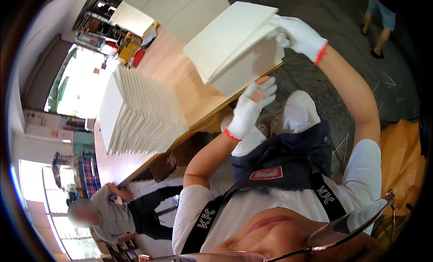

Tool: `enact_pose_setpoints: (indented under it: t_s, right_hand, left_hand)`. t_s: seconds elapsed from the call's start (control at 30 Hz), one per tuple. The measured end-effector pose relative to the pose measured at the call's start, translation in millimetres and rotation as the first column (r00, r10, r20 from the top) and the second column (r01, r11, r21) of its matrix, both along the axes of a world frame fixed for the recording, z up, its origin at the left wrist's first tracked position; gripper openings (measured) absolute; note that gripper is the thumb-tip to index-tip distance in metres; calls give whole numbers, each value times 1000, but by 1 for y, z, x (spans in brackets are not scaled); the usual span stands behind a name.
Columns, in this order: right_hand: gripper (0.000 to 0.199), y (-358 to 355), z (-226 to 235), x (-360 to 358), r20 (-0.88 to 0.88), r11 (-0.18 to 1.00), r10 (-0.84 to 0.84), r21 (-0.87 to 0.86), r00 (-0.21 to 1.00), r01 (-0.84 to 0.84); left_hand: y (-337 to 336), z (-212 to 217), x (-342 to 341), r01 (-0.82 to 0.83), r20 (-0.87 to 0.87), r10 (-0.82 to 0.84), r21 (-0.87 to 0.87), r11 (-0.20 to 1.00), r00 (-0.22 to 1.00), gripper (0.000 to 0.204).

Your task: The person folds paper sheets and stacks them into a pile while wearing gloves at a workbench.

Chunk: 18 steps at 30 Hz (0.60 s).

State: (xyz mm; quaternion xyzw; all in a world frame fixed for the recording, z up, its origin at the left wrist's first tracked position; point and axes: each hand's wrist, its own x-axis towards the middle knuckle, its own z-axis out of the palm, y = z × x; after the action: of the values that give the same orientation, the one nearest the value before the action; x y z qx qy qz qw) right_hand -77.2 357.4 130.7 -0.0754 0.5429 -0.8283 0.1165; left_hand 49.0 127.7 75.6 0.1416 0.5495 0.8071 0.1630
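My right hand [301,39], in a white glove with a red cuff, grips the right corner of a white folded sheet [230,34]. Its upper layer is lifted a little from the one below, and more white sheets [252,66] lie beneath at the table's edge. Just below them, my left hand [253,106] hangs in front of the edge, gloved in white, with its fingers stretched out and nothing in them. Some of its fingertips look bare. A tall stack of white folded sheets [151,115], bent along the middle, stands on the table to the left.
The wooden table [164,52] runs diagonally, its near edge in front of me. Toward its far end are a yellow box [129,46], a red item and more white sheets [132,17]. A person [119,214] stands at lower left; another person's legs [381,25] show at upper right.
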Motion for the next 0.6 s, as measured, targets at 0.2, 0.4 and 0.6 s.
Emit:
enact_pose_setpoints:
  t_s: [0.2,0.4,0.6]
  right_hand:
    - [28,53,-8,51,18,988,9,154,1000,-12]
    - [42,46,3,84,119,979,-42,201,992,18]
    - [60,52,2,104,13,971,112,213,994,-112]
  left_hand:
    - [-53,8,2,-484,533,234,397,780,814,75]
    - [-67,54,23,-362,387,301,93,928,871,53]
    - [-112,129,67,-664,205,633,157,731,746,40]
